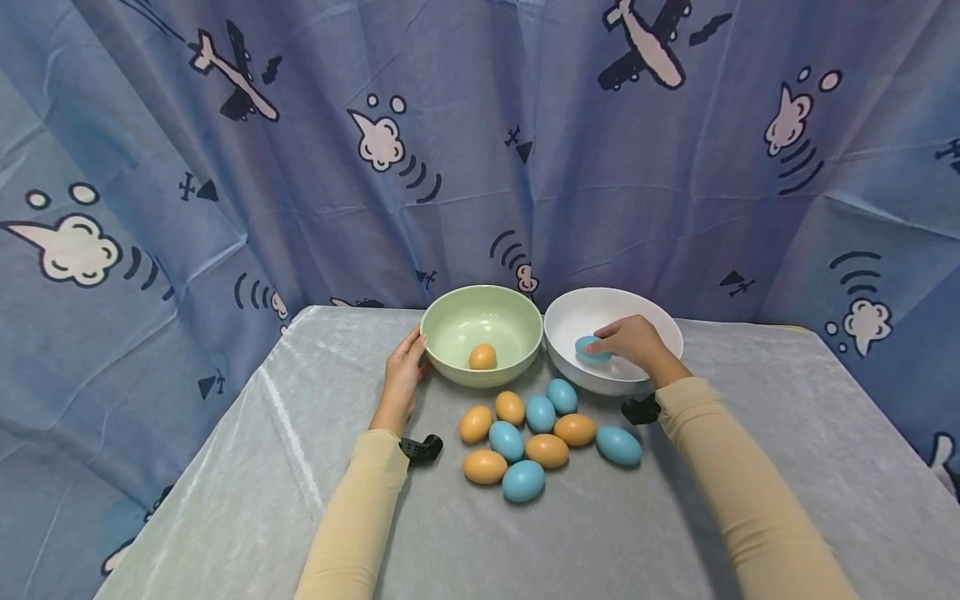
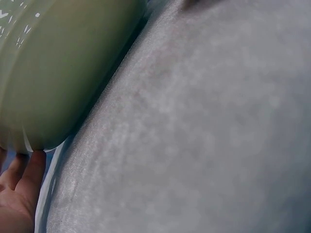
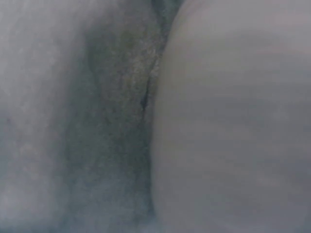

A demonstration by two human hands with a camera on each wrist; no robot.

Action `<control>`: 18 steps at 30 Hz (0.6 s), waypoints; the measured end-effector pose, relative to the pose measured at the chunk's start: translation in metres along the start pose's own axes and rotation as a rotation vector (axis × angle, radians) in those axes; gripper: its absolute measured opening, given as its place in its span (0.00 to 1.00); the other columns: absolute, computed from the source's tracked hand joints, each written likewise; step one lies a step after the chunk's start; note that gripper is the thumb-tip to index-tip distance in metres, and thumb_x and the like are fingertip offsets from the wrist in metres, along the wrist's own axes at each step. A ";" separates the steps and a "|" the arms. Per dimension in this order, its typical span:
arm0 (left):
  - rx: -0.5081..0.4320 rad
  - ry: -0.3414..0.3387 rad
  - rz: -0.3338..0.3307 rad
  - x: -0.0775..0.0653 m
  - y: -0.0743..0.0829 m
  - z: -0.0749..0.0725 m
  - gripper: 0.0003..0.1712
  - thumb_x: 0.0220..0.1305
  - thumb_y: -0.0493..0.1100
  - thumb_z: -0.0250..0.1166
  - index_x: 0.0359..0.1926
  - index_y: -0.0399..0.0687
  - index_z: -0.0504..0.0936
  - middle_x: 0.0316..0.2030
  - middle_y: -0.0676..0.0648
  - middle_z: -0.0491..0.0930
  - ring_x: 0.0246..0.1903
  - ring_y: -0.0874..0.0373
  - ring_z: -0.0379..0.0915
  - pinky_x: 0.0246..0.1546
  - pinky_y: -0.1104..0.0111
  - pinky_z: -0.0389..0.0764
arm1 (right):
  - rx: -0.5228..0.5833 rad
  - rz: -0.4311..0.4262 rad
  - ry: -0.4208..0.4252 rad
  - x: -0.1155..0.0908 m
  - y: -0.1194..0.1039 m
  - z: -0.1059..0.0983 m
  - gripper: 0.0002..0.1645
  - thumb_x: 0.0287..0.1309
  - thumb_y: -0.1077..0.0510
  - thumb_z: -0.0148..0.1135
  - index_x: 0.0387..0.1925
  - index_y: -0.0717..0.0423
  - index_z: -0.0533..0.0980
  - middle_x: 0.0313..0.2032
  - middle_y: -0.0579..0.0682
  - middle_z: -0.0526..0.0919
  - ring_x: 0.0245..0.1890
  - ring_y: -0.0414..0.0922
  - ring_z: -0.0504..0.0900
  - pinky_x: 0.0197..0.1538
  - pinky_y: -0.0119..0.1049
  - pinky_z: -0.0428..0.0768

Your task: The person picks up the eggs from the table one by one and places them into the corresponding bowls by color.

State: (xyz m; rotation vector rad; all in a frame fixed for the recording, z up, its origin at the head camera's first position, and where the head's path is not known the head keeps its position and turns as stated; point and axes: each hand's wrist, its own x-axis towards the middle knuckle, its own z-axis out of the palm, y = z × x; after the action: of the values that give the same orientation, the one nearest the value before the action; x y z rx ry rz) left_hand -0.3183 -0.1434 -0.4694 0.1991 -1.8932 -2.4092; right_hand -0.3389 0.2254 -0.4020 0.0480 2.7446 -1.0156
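In the head view, my left hand [image 1: 402, 377] touches the left side of the light green bowl [image 1: 480, 297], its fingers fairly straight against the wall. The left wrist view shows those fingers [image 2: 32, 177] meeting the bowl's outer surface [image 2: 63, 73]. One orange egg [image 1: 483, 357] lies inside the green bowl. My right hand [image 1: 636, 340] reaches over the rim of the white bowl [image 1: 600, 298] and pinches a blue egg [image 1: 591, 351] inside it. The right wrist view is blurred and shows the white bowl's outside [image 3: 233, 121], not the fingers.
In front of the bowls, several orange eggs [image 1: 484, 467] and several blue eggs [image 1: 523, 482] lie loosely grouped on the grey cloth-covered table [image 1: 247, 500]. A blue patterned curtain [image 1: 480, 167] hangs behind the bowls, which stand side by side.
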 end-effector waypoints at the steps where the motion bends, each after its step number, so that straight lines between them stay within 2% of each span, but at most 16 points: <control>1: 0.003 -0.003 0.001 0.000 0.000 0.000 0.28 0.76 0.49 0.55 0.73 0.52 0.67 0.74 0.49 0.64 0.72 0.50 0.63 0.71 0.52 0.69 | -0.009 -0.003 0.000 0.000 0.001 0.000 0.35 0.55 0.43 0.72 0.59 0.60 0.79 0.60 0.62 0.79 0.57 0.58 0.78 0.63 0.51 0.76; 18: 0.000 0.002 0.000 0.000 -0.001 0.000 0.28 0.75 0.48 0.55 0.72 0.51 0.68 0.73 0.48 0.65 0.71 0.49 0.63 0.71 0.51 0.68 | -0.013 0.018 -0.021 0.001 0.001 0.002 0.35 0.52 0.43 0.74 0.57 0.61 0.80 0.58 0.62 0.81 0.51 0.55 0.81 0.60 0.48 0.77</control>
State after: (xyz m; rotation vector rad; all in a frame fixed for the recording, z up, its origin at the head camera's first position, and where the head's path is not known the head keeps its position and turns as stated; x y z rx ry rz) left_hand -0.3180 -0.1434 -0.4701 0.2018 -1.8922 -2.4081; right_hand -0.3394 0.2247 -0.4037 0.0601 2.7266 -0.9886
